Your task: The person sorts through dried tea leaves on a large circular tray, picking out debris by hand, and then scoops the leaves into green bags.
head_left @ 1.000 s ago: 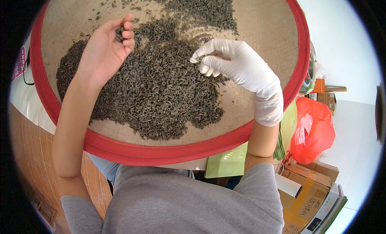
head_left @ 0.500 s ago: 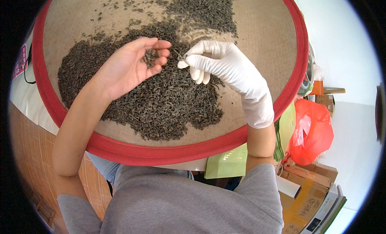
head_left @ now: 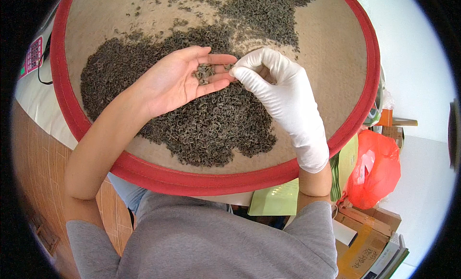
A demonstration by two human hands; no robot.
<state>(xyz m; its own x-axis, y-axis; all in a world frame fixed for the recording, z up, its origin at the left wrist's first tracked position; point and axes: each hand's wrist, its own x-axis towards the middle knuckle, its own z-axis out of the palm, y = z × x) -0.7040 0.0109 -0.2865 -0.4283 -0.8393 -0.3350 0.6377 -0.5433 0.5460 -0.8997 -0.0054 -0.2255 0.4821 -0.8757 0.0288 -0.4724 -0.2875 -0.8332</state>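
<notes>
Lying in red-rimmed tray (head_left: 336, 77): dark curled leaves (head_left: 206, 130).

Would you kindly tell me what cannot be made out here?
In the head view:
Gloved right hand: anything in its pinch is too small to tell.
Round tray: far rim cut off by the top edge.
Dark pieces beneath the left hand: hidden by it.
Green item: far part hidden by the tray.

Remotely, I count two hands (head_left: 175, 87) (one gloved), two leaf heaps (head_left: 216, 132), one tray (head_left: 336, 53), one red bag (head_left: 379, 183) at three o'clock.
</notes>
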